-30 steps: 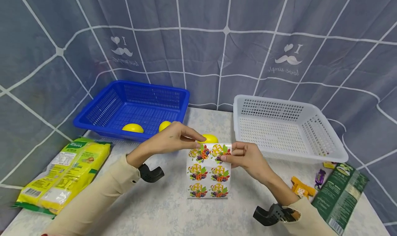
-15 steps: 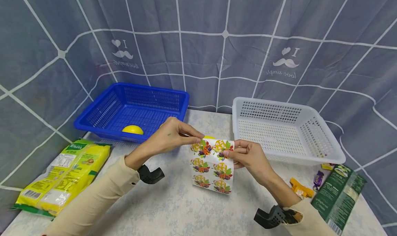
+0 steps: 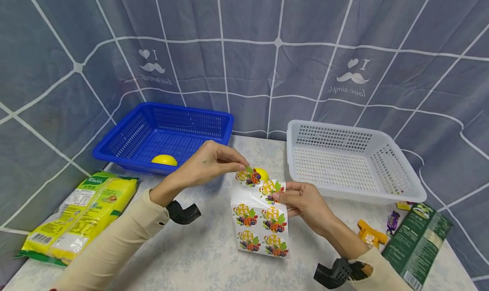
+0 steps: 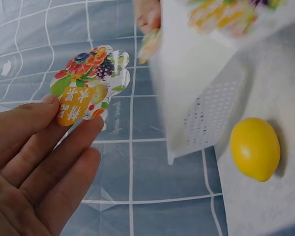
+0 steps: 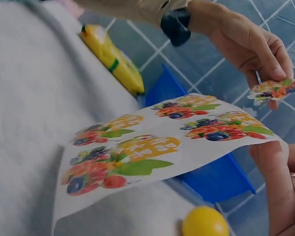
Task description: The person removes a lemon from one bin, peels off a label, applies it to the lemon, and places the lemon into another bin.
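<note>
Between thumb and fingertips my left hand (image 3: 208, 163) pinches a fruit-printed sticker (image 4: 91, 81), which in the left wrist view is apart from its sheet. My right hand (image 3: 307, 199) grips the upper right edge of the white sticker sheet (image 3: 244, 194), thumb on the front. Several fruit stickers stay on that sheet, and its top left spot is bare. It hangs over the table, its lower end bowed in the right wrist view. Behind the sheet a yellow lemon (image 4: 255, 149) lies on the table, partly covered by the sticker in the head view.
A blue basket (image 3: 168, 140) with a lemon (image 3: 164, 159) in it stands back left, a white basket (image 3: 332, 155) back right. A yellow Knorr bag (image 3: 80, 218) lies left. On the right are a green package (image 3: 418, 242), an orange wrapper (image 3: 370, 233) and a purple candy (image 3: 392, 222).
The top left sticker has come off the sheet in my left hand, which has moved slightly up and left. My right hand has lowered the sheet a little, and it has tilted.
</note>
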### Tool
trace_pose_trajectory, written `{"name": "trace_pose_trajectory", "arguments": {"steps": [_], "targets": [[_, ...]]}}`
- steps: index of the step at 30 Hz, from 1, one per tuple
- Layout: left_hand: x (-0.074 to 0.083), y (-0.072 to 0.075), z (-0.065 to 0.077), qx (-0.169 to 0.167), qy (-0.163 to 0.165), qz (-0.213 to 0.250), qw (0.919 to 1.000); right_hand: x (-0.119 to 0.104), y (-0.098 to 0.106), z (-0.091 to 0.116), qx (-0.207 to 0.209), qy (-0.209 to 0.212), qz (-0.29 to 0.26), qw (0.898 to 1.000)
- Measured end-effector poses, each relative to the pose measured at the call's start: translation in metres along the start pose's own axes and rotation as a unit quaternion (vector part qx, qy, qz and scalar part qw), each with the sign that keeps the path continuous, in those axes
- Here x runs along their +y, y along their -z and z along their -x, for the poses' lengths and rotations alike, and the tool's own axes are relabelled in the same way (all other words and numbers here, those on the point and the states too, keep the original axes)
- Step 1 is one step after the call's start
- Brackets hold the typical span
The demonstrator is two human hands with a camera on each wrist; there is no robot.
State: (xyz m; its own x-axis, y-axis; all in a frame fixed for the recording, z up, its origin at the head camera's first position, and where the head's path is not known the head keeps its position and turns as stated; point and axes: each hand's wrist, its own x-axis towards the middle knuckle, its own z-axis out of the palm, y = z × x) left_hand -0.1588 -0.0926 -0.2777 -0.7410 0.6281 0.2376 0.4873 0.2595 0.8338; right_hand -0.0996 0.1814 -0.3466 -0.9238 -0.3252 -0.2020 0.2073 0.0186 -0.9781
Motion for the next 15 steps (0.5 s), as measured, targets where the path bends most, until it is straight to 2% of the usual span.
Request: {"name": "trace_pose_trajectory", "arguments": {"steps": [5,9,12,15], "targets": [[0.001,0.002,-0.001,-0.012,-0.009,0.003,0.9999,0.009,-0.005,-0.001,-0.077,-0.037,-0.088,0.992],[-0.001,0.002,-0.002,-0.019,-0.022,0.007,0.9996,0.023,-0.007,-0.004,-0.087,-0.063,-0.111,0.988],[-0.001,0.002,-0.002,-0.025,-0.020,0.005,0.9995,0.038,-0.009,-0.007,-0.079,-0.071,-0.080,0.991],[-0.002,0.002,-0.002,-0.032,-0.012,0.000,0.9994,0.051,-0.012,-0.008,-0.055,-0.057,0.010,0.997]]}}
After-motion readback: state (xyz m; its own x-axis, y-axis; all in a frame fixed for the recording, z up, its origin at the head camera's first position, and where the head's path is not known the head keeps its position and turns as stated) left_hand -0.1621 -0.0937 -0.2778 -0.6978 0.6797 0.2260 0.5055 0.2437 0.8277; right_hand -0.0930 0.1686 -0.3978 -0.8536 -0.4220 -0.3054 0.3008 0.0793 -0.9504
